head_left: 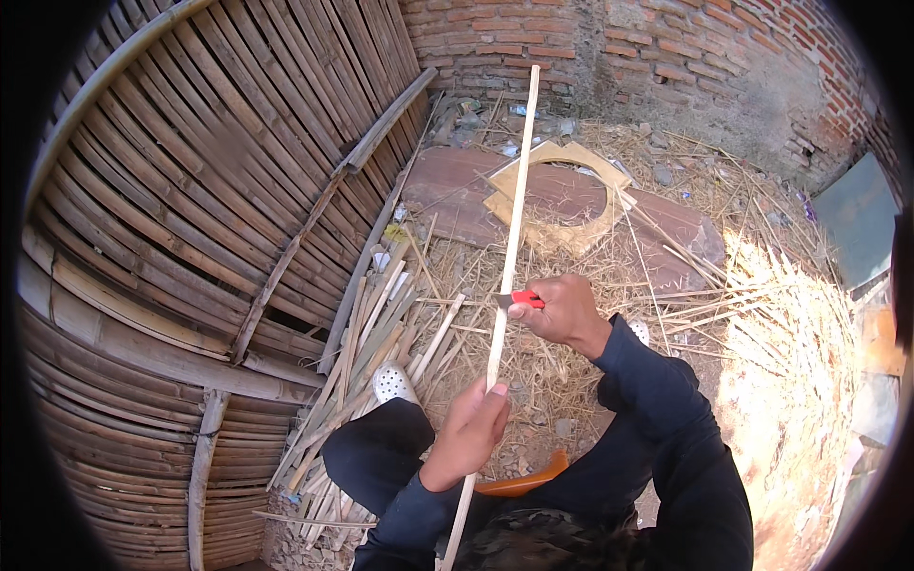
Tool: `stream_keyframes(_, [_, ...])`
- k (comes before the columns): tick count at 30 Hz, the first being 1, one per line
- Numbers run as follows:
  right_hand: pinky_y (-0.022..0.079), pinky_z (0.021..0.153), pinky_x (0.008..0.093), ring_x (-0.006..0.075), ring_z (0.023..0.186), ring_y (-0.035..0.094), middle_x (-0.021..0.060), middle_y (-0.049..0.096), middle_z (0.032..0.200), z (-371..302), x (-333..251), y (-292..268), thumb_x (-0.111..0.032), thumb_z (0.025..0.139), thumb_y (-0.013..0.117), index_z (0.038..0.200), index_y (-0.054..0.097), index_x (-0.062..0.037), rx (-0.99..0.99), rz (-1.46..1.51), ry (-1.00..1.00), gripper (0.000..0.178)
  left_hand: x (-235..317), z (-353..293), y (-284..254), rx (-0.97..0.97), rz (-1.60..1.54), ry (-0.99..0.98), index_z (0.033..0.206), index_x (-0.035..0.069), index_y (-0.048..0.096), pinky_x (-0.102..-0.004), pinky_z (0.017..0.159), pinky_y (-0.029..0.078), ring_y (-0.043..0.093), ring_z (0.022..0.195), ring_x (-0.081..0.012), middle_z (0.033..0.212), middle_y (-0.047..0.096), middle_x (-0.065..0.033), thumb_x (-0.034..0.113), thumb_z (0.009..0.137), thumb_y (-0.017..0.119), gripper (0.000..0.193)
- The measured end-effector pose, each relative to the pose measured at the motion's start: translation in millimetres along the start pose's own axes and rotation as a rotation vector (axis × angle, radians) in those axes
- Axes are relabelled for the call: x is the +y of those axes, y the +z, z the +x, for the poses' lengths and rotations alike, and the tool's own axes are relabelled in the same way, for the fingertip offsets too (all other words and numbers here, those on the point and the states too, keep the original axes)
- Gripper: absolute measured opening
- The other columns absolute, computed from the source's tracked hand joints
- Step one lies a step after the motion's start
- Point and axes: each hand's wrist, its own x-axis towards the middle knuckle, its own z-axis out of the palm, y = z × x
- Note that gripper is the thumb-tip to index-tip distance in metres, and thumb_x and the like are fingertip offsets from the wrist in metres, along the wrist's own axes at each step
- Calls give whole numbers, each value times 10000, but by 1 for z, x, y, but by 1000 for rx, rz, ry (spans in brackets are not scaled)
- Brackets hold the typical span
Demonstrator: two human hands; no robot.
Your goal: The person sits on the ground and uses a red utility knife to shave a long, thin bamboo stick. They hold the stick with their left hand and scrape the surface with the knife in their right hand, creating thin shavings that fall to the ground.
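Note:
A long pale bamboo strip (517,200) runs from my lap away toward the brick wall, slanting slightly right at its far end. Low on the strip, my left hand (470,433) is closed around it. My right hand (564,309) grips a red-handled knife (524,300) farther up. The knife's dark blade lies against the strip, and part of its handle is hidden by my fingers.
A bamboo slat wall (209,181) rises on the left, with split strips (357,333) piled along its foot. Ahead, a board with a round cutout (519,228) rests on a brown panel (447,190). Shavings cover the ground before the brick wall (647,57).

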Motion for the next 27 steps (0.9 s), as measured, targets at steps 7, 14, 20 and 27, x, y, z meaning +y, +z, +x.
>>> stream_keyframes(7, [398, 400, 391, 280, 404, 536, 85, 496, 438, 19, 48, -14, -744, 790, 505, 539, 582, -105, 48, -186, 25, 691, -14, -8, 5, -68, 49, 34, 941, 71, 441, -220, 447, 241, 279, 464, -50, 567, 333, 46, 236, 1014, 426, 181])
stream_keyframes(14, [401, 504, 451, 337, 492, 537, 144, 485, 476, 52, 126, -37, -704, 870, 410, 568, 557, -41, 282, -181, 387, 744, -8, -39, 24, -181, 132, 1, 930, 62, 444, -219, 450, 265, 313, 493, -41, 587, 371, 41, 256, 1023, 406, 219])
stream_keyframes(20, [368, 505, 457, 331, 510, 516, 159, 516, 518, 19, 184, -50, -742, 868, 340, 562, 544, -26, 167, -250, 613, 805, -42, -61, 21, -130, 98, -115, 883, 78, 454, -206, 429, 257, 319, 473, -40, 573, 364, 41, 289, 1028, 396, 262])
stream_keyframes(27, [427, 452, 399, 298, 457, 568, 108, 556, 493, 4, -5, -28, -712, 816, 503, 598, 641, -100, -212, 11, -22, 664, -11, -30, 4, 122, 49, 92, 1071, 20, 554, -195, 399, 232, 282, 400, -37, 508, 339, 46, 282, 1028, 381, 317])
